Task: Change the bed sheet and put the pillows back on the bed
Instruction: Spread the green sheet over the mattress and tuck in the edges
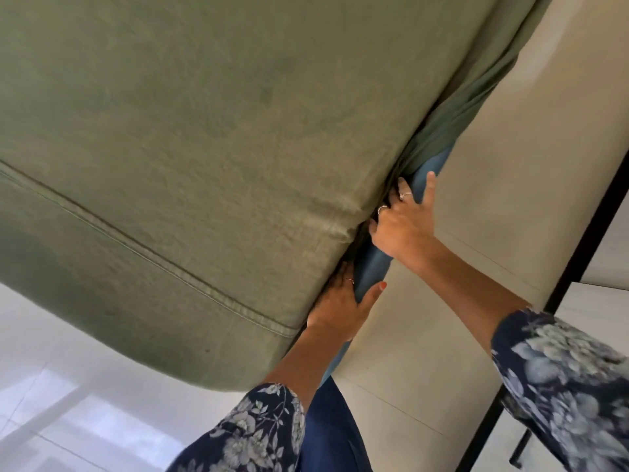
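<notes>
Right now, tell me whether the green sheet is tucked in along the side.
Partly tucked: both hands push the green sheet into the gap; farther up it bunches loose.

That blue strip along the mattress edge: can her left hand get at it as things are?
Probably yes. The left hand already lies on the blue strip, thumb over its outer face, fingers going into the gap beside the green sheet. Nothing stands between them.

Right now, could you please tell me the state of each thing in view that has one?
Green sheet: stretched over the mattress, bunched at the edge.
Blue sheet: rolled along the mattress edge, gripped by both hands.
Left hand: gripping the blue sheet.
Right hand: fingers tucked into the gap.
</notes>
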